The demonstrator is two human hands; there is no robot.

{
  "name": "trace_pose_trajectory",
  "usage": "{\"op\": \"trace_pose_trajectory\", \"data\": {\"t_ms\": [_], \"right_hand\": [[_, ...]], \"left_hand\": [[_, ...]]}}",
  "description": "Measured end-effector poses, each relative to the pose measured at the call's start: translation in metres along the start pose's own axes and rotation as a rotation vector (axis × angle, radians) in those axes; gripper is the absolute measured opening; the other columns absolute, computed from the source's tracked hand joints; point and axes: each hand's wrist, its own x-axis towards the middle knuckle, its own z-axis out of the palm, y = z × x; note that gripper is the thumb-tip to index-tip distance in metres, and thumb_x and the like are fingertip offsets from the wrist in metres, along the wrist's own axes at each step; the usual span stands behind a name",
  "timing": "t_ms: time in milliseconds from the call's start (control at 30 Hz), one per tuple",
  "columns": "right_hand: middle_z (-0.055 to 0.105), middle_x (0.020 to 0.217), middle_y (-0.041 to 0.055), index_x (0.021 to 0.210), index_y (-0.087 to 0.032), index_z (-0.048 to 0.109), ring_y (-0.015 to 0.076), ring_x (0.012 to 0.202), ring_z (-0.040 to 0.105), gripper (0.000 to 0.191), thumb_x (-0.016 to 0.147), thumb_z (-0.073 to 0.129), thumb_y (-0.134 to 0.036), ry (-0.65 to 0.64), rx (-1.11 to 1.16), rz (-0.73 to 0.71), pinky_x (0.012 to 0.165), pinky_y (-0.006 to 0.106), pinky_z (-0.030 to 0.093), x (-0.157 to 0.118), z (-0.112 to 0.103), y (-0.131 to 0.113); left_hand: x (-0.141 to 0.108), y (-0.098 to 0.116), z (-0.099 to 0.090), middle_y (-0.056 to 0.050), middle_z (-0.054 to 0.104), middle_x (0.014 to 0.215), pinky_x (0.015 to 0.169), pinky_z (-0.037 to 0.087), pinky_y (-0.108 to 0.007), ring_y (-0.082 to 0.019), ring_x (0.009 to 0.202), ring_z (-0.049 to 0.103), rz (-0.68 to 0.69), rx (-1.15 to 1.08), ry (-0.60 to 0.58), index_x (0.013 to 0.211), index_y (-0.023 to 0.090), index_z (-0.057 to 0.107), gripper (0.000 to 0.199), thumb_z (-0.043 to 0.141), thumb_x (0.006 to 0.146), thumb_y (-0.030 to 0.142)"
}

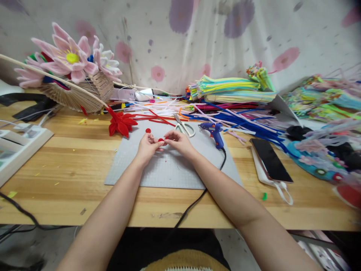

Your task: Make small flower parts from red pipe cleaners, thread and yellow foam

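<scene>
Pinching small red piece (161, 140) between both hands (149, 146), above gray mat (169, 171)

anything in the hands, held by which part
A small red piece, by its edge, in the left hand; whether the right hand grips it is unclear.

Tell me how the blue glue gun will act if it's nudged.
The blue glue gun looks like hard plastic, so it should move stiffly as one piece. Lying on its side, it would probably slide or pivot rather than roll. The black cord at its handle may drag and twist it.
</scene>
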Motion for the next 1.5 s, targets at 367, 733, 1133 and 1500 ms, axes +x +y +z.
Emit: {"op": "trace_pose_trajectory", "data": {"t_ms": [367, 733, 1133, 1500], "right_hand": [[0.056, 0.064, -0.0051, 0.071, -0.019, 0.046, 0.0091, 0.061, 0.055, 0.036, 0.053, 0.073, -0.035, 0.035, 0.079, 0.075, 0.066, 0.026, 0.045, -0.001, 0.0, 0.004], [0.053, 0.064, -0.0071, 0.07, -0.022, 0.028, 0.0084, 0.062, 0.054, 0.049, 0.053, 0.072, -0.036, 0.052, 0.217, 0.028, 0.064, 0.024, 0.041, 0.001, -0.002, 0.005], [0.056, 0.061, -0.0059, 0.069, -0.02, 0.038, 0.0081, 0.055, 0.054, 0.042, 0.051, 0.073, -0.034, 0.089, 0.106, 0.03, 0.056, 0.022, 0.04, 0.001, -0.002, 0.006], [0.049, 0.055, -0.0062, 0.065, -0.019, 0.04, 0.0073, 0.05, 0.047, 0.043, 0.053, 0.074, -0.042, 0.17, 0.045, -0.046, 0.05, 0.022, 0.035, -0.001, 0.01, 0.003]], "left_hand": [[-0.001, -0.001, 0.0, 0.009, 0.05, 0.054, 0.045, 0.051, -0.024, -0.01, 0.048, 0.056, 0.052, 0.173, -0.039, 0.072, 0.019, 0.038, 0.043, 0.074, 0.048, 0.015], [-0.004, 0.006, 0.001, -0.001, 0.063, 0.067, 0.049, 0.052, -0.027, -0.015, 0.06, 0.062, 0.022, 0.118, -0.03, 0.085, 0.016, 0.048, 0.045, 0.076, 0.051, 0.025], [-0.006, 0.009, 0.0, 0.003, 0.06, 0.055, 0.044, 0.046, -0.021, -0.016, 0.055, 0.063, -0.016, 0.139, -0.028, 0.07, 0.019, 0.034, 0.049, 0.077, 0.046, 0.022], [-0.004, 0.008, 0.01, 0.002, 0.06, 0.055, 0.056, 0.05, -0.023, -0.011, 0.053, 0.06, -0.069, -0.231, 0.333, 0.064, 0.019, 0.029, 0.04, 0.066, 0.058, 0.004]]}}
